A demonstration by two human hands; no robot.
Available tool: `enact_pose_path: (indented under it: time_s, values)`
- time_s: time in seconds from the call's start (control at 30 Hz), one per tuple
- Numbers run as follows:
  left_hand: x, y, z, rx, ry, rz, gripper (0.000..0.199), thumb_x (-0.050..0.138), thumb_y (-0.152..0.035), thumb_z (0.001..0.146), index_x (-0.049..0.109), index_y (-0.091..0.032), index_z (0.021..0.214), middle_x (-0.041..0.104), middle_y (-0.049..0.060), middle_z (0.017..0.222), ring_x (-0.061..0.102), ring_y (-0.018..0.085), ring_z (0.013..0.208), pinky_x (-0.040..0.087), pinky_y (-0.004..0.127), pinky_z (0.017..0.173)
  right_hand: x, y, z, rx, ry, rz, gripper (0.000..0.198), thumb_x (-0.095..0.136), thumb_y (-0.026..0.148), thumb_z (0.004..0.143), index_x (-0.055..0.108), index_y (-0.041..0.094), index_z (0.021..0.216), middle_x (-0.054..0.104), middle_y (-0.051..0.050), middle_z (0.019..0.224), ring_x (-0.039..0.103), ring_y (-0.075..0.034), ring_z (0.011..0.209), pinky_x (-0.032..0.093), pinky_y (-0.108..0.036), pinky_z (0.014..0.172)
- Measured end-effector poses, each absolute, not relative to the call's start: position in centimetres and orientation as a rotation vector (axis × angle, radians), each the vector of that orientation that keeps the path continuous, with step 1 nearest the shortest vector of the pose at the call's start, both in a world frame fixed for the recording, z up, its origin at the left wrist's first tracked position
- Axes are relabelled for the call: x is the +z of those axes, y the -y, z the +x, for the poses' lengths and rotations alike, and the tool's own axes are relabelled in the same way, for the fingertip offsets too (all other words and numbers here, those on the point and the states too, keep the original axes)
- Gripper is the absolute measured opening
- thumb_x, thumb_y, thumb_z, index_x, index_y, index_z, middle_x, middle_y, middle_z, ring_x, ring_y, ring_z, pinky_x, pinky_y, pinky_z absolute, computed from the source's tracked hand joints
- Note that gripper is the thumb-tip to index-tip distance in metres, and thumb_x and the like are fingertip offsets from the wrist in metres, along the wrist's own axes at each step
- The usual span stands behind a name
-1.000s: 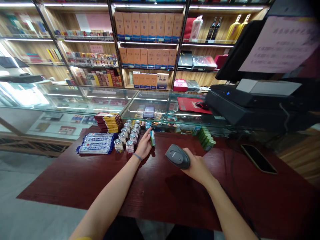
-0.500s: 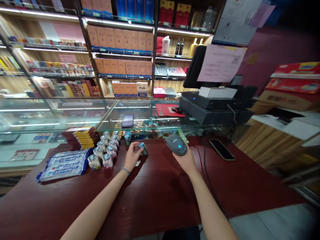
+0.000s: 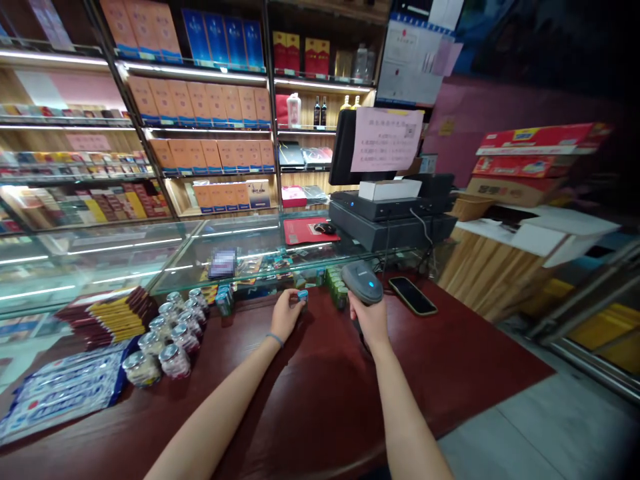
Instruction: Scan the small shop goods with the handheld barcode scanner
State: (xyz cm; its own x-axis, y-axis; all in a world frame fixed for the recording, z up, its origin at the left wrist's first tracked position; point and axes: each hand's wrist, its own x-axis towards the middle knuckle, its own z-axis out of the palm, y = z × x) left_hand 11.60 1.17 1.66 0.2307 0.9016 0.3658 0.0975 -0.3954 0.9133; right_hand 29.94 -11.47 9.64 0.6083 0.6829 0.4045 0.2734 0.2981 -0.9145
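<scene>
My left hand is closed around a small blue-topped container, just above or on the dark red counter; I cannot tell if it touches. A dark grey barcode scanner sits in my right hand, its blue light lit. Between the hands, near the glass case, stands a row of small green containers, close to the scanner's left side. Farther left are several small teal containers. Glass jars with silver lids form two rows beyond those.
Blue-and-white packets and a stack of yellow and maroon packs lie on the left. A phone rests right of the scanner. Behind are a glass display case, a mouse and a cash register.
The view has turned right. My left hand has carried the small container rightward, away from the teal ones. The scanner has shifted right, uncovering more of the green row.
</scene>
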Motion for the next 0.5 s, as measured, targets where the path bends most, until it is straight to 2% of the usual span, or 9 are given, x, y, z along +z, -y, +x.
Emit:
enact_pose_path:
  time_s: [0.2, 0.5]
  values:
    - [0.6, -4.0, 17.1, 1.284, -0.899, 1.655, 0.033, 0.069, -0.008, 0.073, 0.063, -0.018, 0.105, 0.067, 0.004, 0.096, 0.066, 0.018, 0.090, 0.055, 0.031, 0.082, 9.7, 11.4, 31.2, 0.404, 0.806, -1.217, 0.033, 0.074, 0.042, 0.076, 0.052, 0.022, 0.061, 0.051, 0.005, 0.044, 0.045, -0.011, 0.037, 0.038, -0.024, 0.040]
    - [0.7, -7.0, 21.1, 1.345, -0.971, 1.617, 0.030, 0.070, -0.009, 0.074, 0.059, -0.019, 0.100, 0.067, 0.003, 0.093, 0.067, 0.019, 0.091, 0.053, 0.034, 0.089, 10.0, 11.6, 31.4, 0.454, 0.731, -1.164, 0.033, 0.075, 0.039, 0.075, 0.053, 0.020, 0.058, 0.050, 0.005, 0.045, 0.045, -0.010, 0.036, 0.037, -0.023, 0.038]
